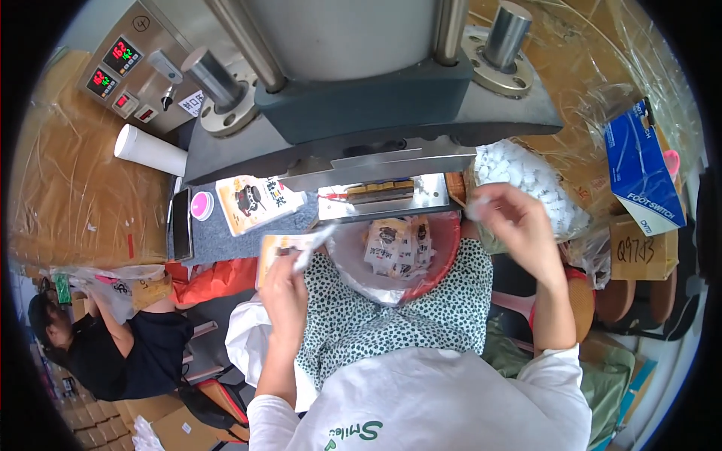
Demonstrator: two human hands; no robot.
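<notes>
My left hand (284,302) is closed on a flat printed pouch (271,246), white and yellow, held up left of the basin. At the right, my right hand (526,231) pinches a small white piece (481,203), slightly blurred. Just behind that hand sits a clear bag (526,177) full of similar small white pieces. Between the hands, a red-rimmed basin (451,252) rests at my lap, holding several printed pouches (392,244). Beyond it lies a metal plate with a brass-coloured die (380,190), under the press (361,109). More flat pouches (252,204) lie on a grey cloth.
A control box (124,71) with lit displays stands at the far left, near a white cup (150,150). A phone (181,225) and a round pink-topped container (201,205) lie on the cloth. Right are a blue box (639,169) and a carton (643,248). Another person (113,346) sits left.
</notes>
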